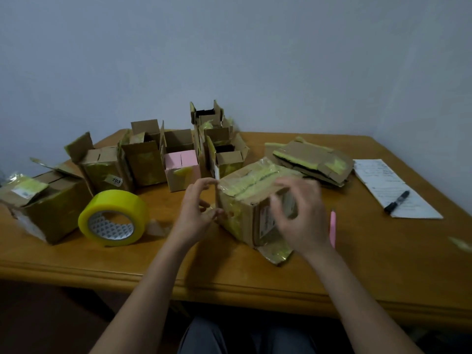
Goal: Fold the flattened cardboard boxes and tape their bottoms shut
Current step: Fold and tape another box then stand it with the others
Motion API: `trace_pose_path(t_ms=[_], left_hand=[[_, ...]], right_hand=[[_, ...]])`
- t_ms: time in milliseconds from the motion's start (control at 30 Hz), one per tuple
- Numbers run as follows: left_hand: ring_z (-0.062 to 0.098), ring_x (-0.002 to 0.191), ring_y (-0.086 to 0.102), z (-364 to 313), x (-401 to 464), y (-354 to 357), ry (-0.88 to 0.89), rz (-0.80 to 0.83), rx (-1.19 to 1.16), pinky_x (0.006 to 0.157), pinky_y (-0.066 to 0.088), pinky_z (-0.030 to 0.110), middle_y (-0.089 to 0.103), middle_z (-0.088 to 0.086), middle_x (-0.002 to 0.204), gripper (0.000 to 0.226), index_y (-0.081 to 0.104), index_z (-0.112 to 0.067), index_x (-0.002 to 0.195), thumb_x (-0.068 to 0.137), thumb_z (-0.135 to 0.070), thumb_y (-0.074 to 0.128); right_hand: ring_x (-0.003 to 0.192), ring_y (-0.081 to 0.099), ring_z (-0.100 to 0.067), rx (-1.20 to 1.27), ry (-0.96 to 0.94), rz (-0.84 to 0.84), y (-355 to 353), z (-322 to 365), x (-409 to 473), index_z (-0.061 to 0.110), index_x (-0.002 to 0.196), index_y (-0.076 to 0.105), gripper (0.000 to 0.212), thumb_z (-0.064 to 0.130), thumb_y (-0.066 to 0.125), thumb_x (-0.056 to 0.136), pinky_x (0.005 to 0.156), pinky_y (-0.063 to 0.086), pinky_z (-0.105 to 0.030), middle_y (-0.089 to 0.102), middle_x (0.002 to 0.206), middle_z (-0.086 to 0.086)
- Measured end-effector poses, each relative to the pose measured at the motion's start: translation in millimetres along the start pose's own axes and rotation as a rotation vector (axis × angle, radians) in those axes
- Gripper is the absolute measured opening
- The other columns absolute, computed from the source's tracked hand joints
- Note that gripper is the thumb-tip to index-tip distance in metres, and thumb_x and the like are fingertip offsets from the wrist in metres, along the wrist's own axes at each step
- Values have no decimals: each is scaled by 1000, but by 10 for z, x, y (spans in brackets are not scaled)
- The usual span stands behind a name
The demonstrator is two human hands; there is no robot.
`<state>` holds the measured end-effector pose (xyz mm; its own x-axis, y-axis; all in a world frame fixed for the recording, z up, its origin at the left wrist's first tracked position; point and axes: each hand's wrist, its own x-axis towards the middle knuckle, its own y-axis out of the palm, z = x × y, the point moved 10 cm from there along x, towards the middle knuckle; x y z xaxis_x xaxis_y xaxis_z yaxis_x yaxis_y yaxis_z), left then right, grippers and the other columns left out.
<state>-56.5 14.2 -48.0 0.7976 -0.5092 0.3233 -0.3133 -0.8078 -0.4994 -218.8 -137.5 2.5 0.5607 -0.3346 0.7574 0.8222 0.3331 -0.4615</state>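
Plain grey wall behind a wooden table (pixel 255 272); folded boxes (pixel 143 159) stand open-topped along the back, a flat stack (pixel 314 159) waits at right, and the yellow tape roll (pixel 113 217) lies just left of the work. The current box (pixel 251 203) sits bottom-up at centre, yellow tape over its seam. Left hand (pixel 196 213), fingers curled, pinches at the box's left edge, probably pressing down a tape end; right hand (pixel 301 215), fingers spread, lies over the near corner, apparently steadying it, though blur hides contact.
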Motion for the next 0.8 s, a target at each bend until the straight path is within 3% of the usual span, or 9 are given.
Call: trace_pose_path(t_ms=[67,133,200,267,333,433,500,633,800], left_hand=[[10,90,61,53,-67,-111,-74,-149,59,70,55,24,52,-5,119,37,54,-33,116,90,-8,66],[16,82,68,75,-151,-100,-179,-203,-45,71,61,35,66,1,102,7,62,-24,98,99,-23,56],[24,82,70,72,-190,71,-262,-131,-167,77,61,46,71,7,90,34,65,-19,84,102,-40,44],[18,79,68,-9,-172,124,-277,-97,-262,80,58,45,71,0,84,47,66,-20,83,98,-55,40],[0,77,65,-91,-120,76,-218,-117,-308,65,58,24,70,-10,87,48,69,-22,95,90,-63,44],[-2,89,58,-38,-101,47,-224,-134,-328,53,46,5,62,-13,104,45,60,-16,126,91,-44,62],[-1,98,56,-9,-121,64,-220,-131,-370,57,49,6,58,-17,105,35,58,-19,125,93,-30,65],[13,115,57,62,-119,93,-221,-99,-460,81,56,26,62,-7,117,20,58,-29,111,94,-21,63],[19,118,58,-13,-103,148,-204,-22,-501,84,56,28,62,1,123,21,58,-26,115,98,-14,55]], right_hand=[[121,31,1,39,294,-46,-78,-440,153,22,130,52,36,36,48,97,96,32,-22,44,126,15],[134,30,-8,210,638,111,112,-878,170,27,145,37,48,46,42,100,103,33,-34,37,144,11],[139,33,-18,357,786,236,339,-1022,149,26,150,31,56,53,34,101,105,33,-38,34,153,4],[138,36,-20,331,730,257,426,-942,173,22,149,36,62,58,34,99,105,34,-37,36,153,0],[130,43,-19,325,704,198,449,-872,139,17,144,45,70,64,42,92,101,42,-36,41,147,-3],[113,44,-15,267,735,124,446,-844,6,22,134,46,76,68,62,77,72,45,-24,37,132,2],[106,46,-13,224,717,110,454,-841,-24,26,127,45,71,62,72,72,68,46,-22,38,125,5],[90,60,-2,299,650,92,441,-871,-28,28,120,53,48,47,73,81,67,52,-20,59,106,14],[87,63,8,317,569,115,334,-841,-48,23,119,59,26,30,61,94,68,52,-12,64,99,17]])
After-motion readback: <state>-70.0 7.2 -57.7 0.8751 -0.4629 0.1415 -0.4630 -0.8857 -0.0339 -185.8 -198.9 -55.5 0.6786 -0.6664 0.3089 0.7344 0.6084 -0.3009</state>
